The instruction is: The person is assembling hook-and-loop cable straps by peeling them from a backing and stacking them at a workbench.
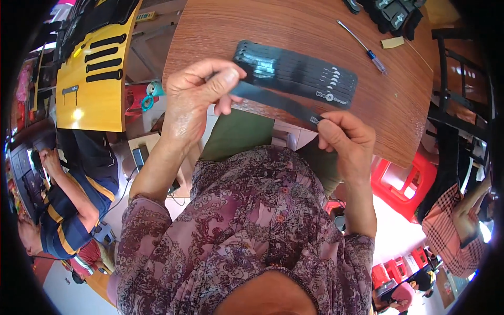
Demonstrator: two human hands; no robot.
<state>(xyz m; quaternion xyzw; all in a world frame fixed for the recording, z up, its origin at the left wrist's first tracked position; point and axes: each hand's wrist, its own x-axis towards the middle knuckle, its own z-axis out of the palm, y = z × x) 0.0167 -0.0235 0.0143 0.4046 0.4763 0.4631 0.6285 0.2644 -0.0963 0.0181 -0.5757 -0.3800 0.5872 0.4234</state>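
Between my two hands a single dark strap [278, 101] with pale print near one end is stretched out over the table's near edge. My left hand [197, 86] pinches its left end between thumb and fingers. The right end is gripped by my right hand [346, 134], thumb against the curled fingers. Just beyond the strap, a sheet of several joined dark straps [294, 71] lies flat on the brown wooden table [210, 31]. It has holes along its left end and white marks toward the right.
A screwdriver [367, 50] and a small beige block [392, 42] lie at the table's far right, near black straps [396, 16]. Left stands a yellow table [94, 102] with black straps. A red stool [404, 181] is at right. Other people [73, 205] sit on both sides.
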